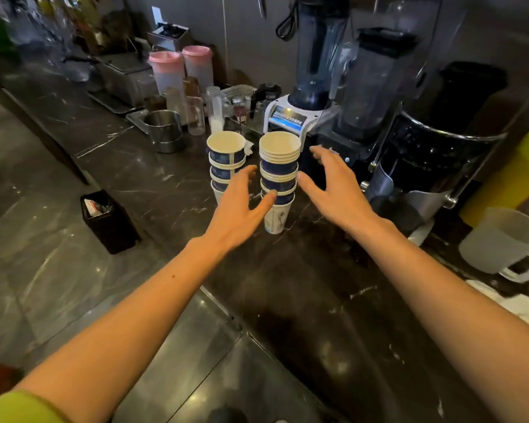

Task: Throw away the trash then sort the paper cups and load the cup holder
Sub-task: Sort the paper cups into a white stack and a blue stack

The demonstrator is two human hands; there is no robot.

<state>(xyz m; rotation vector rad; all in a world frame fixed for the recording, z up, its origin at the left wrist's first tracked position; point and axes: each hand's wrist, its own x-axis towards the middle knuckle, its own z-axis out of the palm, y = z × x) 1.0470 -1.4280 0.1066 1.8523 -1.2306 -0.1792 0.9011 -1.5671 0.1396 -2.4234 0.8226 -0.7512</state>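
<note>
Two stacks of nested paper cups stand upright on the dark marble counter [303, 285], side by side w/ a gap btwn them. The right cup stack [279, 175] is nearer the camera, the left cup stack [226, 157] just beside it. Left hand [242, 209] reaches into the gap, fingers straight, thumb tip against the lower rims of the right cup stack; it grips nothing. Right hand [336, 187] hovers just right of that stack, fingers spread wide, thumb near the cups but apart, nothing in it. Behind: steel pot [164, 132], blender [309, 87], pink-lidded pitchers [168, 68]. To the left, a black bin [110, 224] w/ wrappers inside. Far right, a frosted jug [501, 242].
</note>
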